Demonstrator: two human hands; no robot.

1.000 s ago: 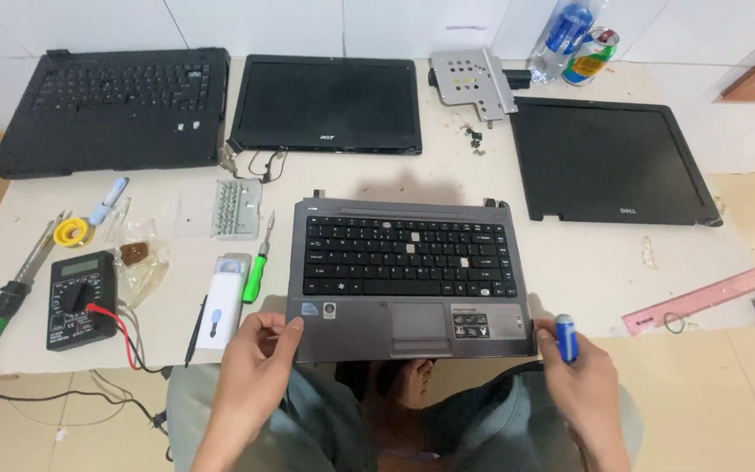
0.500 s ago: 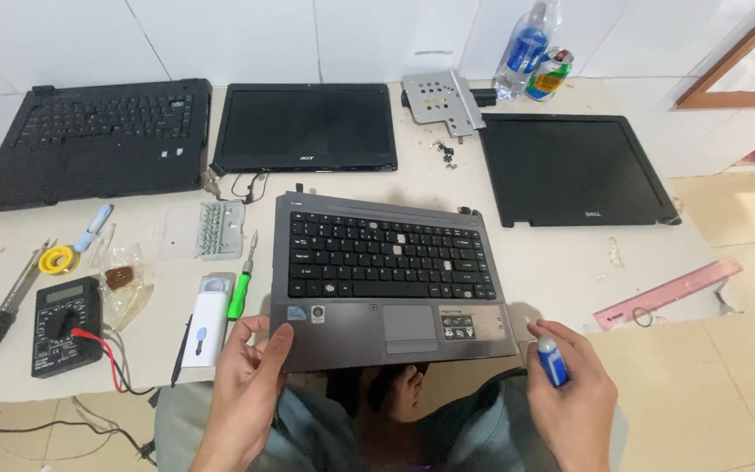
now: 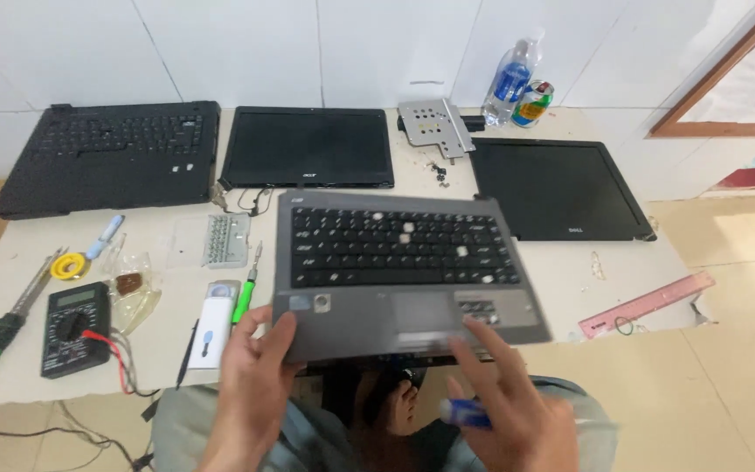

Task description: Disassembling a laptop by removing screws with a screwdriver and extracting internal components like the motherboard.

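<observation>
While the grey laptop base with black keyboard [image 3: 399, 271] sits lifted off the white worktable [image 3: 570, 280] at its near edge, my left hand [image 3: 255, 385] pinches its front-left corner, thumb on top, fingers under. My right hand [image 3: 504, 402] is wrapped around a small blue-handled tool [image 3: 465, 413], with index and middle fingers stretched forward onto the front edge by the touchpad. Base looks blurred, slightly tilted, overhanging the table toward my lap.

My read on doing this well: support the base with both hands, since a one-corner pinch on a heavy shell could flex it or let it slip. Keep the blue tool tip away from keys and palmrest. Mind the green-handled screwdriver [image 3: 246, 293] and white rectangular case [image 3: 214, 332] just beside the left corner, plus the black multimeter with red lead [image 3: 76, 328] further left. Loose screws [image 3: 439, 166] near the silver metal bracket [image 3: 434, 127] sit well apart, behind.
</observation>
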